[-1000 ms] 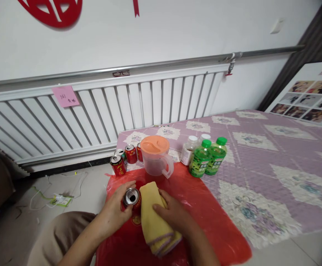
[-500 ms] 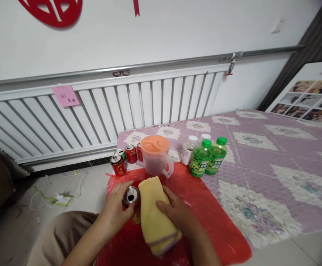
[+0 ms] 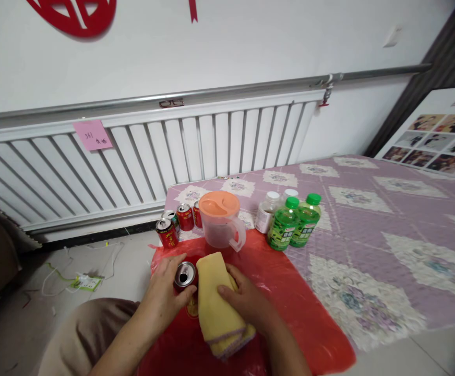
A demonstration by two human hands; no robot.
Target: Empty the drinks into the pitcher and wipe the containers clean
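Note:
My left hand (image 3: 167, 293) curls around an opened red drink can (image 3: 185, 275), its silver top facing up. In my right hand (image 3: 245, 295) is a folded yellow cloth (image 3: 215, 300) with a purple stitched edge, gripped between thumb and fingers. The cloth lies close beside the can's right side; whether they touch is hard to see. Both hands are over a red plastic sheet (image 3: 290, 308). Just beyond them stands a clear plastic pitcher (image 3: 216, 235) with an orange lid.
Several drink cans (image 3: 167, 233) stand left of the pitcher. To its right are green-capped bottles (image 3: 284, 224) and white-capped bottles (image 3: 264, 214). A purple quilted cover (image 3: 356, 245) stretches rightward. Behind runs a white radiator (image 3: 212, 141); a power strip (image 3: 88, 282) lies on the floor.
The yellow cloth and my right hand have shifted slightly left and the cloth's top edge is a little lower. My left hand stays around the can.

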